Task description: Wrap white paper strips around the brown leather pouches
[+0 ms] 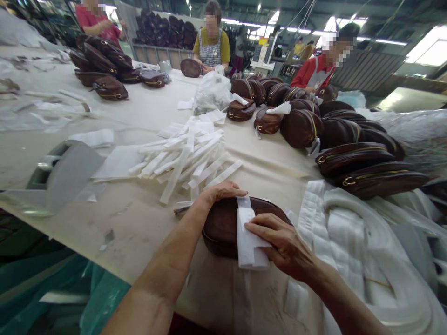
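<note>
A dark brown leather bag [221, 228] lies on the table in front of me. A folded white foam sheet [246, 239] rests across its middle, over a white strip [243, 202] whose upper end shows at the bag's far edge. My left hand [226, 190] is at that far edge, its fingers closed at the strip's end; the thumb is hidden. With bent fingers, my right hand [282, 239] grips the foam sheet's right side and presses it against the bag. Another stretch of strip shows on the table below the bag.
Loose white strips [188, 156] lie beyond the bag, beside a grey tape dispenser [75, 167]. Foam rolls [349, 246] lie on the right. Brown bags [363, 158] are piled at right and far left [104, 60]. Co-workers [211, 46] stand across the table.
</note>
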The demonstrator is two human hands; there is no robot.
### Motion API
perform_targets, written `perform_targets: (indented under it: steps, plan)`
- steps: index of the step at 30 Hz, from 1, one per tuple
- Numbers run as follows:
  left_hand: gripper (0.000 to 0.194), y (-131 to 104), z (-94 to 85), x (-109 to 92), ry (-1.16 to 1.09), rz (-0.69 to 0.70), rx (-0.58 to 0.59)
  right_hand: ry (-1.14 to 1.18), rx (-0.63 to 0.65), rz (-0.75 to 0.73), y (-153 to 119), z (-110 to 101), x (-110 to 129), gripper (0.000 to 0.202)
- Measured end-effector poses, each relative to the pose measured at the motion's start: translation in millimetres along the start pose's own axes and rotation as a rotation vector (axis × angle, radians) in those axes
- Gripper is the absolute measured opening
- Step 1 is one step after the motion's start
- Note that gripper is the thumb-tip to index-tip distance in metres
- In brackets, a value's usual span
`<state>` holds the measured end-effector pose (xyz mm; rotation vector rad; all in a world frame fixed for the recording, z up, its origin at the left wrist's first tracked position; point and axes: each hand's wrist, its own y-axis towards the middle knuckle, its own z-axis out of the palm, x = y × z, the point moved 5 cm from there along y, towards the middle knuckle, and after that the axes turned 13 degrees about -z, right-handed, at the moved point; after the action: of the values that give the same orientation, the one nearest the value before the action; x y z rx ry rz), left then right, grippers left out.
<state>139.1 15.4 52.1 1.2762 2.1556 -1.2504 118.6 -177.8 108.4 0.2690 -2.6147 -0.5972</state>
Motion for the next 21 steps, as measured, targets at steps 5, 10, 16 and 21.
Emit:
perform_targets:
  steps: [5, 10, 16, 21]
  plan:
    - [0.043, 2, 3.0, 1, 0.075, 0.005, -0.024, -0.06, 0.061, 0.025, -2, 3, 9, 0.035]
    - [0.036, 0, 1.9, -6, 0.213, 0.031, -0.098, -0.098, 0.092, 0.014, -4, 10, 9, 0.033]
    - [0.028, -11, -3.3, -17, 0.343, 0.076, -0.207, -0.11, 0.071, 0.003, -5, 14, 7, 0.029]
    - [0.03, -79, 10.1, -32, 0.26, 0.421, -0.289, -0.097, 0.069, 0.012, -5, 15, 6, 0.03]
